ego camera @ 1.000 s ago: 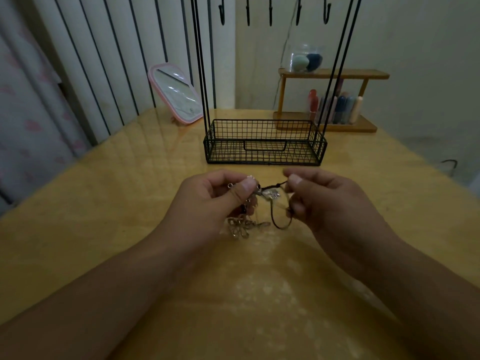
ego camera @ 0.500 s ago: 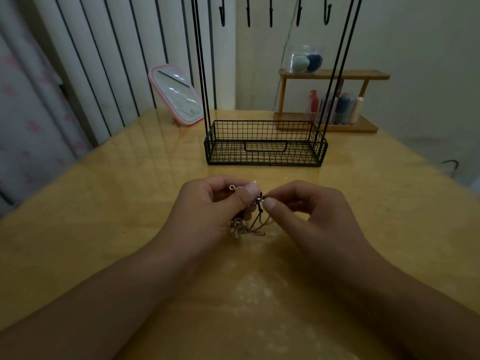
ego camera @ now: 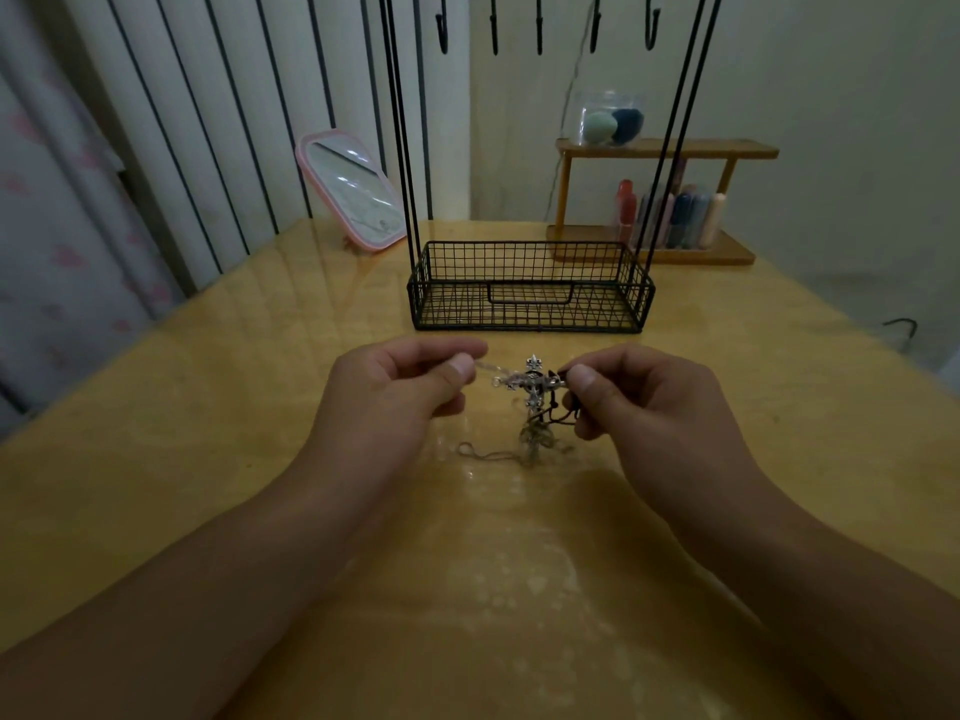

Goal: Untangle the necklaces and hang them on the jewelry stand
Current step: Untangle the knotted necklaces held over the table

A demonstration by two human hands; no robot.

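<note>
A tangle of necklaces point(ego camera: 536, 407) hangs between my two hands just above the yellow table point(ego camera: 208, 407). A silver cross pendant point(ego camera: 533, 383) sits at its top, with a dark cord and a thin chain trailing down onto the table. My left hand point(ego camera: 400, 392) pinches a thin silver chain end on the left. My right hand point(ego camera: 644, 402) pinches the dark cord on the right of the cross. The black wire jewelry stand point(ego camera: 530, 288) stands right behind the hands, its basket base bare and its hooks point(ego camera: 540, 23) at the top with nothing on them.
A pink-framed mirror point(ego camera: 353, 192) leans at the back left. A wooden shelf point(ego camera: 660, 200) with coloured bottles and a clear jar stands behind the stand on the right. A striped wall and a curtain close the left side.
My hands have drawn apart. The cross pendant now shows between them, and a length of chain has dropped onto the table.
</note>
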